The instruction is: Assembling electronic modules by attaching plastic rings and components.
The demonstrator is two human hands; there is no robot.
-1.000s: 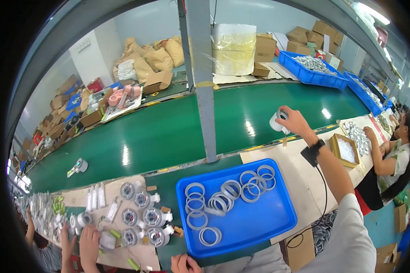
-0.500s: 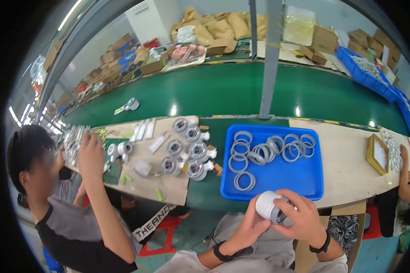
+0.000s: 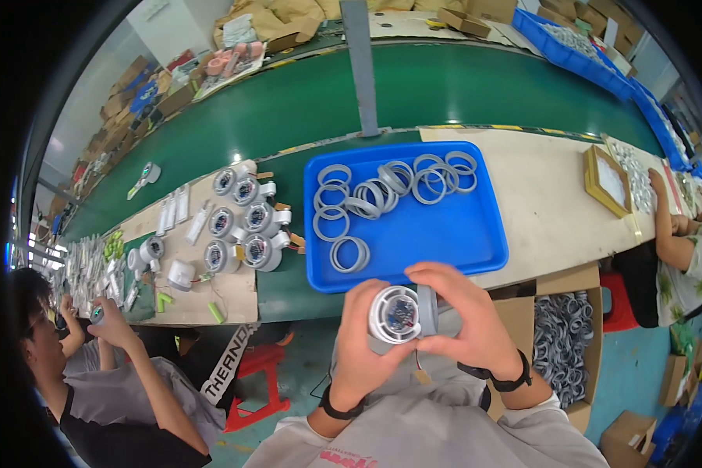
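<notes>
In front of my body, my left hand [image 3: 363, 331] is wrapped round a white round housing [image 3: 381, 331], its open face showing a dark circuit board with wires. My right hand [image 3: 468, 324] grips a grey ring [image 3: 427, 310], seen edge-on against the housing's right side; whether they touch cannot be told. A thin wire with a small connector [image 3: 422, 377] hangs below the housing. Just beyond my hands is a blue tray [image 3: 421, 253] with several grey rings [image 3: 349, 254] lying in it.
Several white housings [image 3: 262, 248] stand left of the tray. A cardboard box [image 3: 591, 355] of grey rings is at lower right. One person [image 3: 125, 382] sits at left holding a small part; another person's arm [image 3: 667, 218] reaches in at right. A metal post [image 3: 360, 70] rises behind the tray.
The view has shifted right and down. The housing has turned so its open face shows, and the grey ring now appears in my right hand beside it.
</notes>
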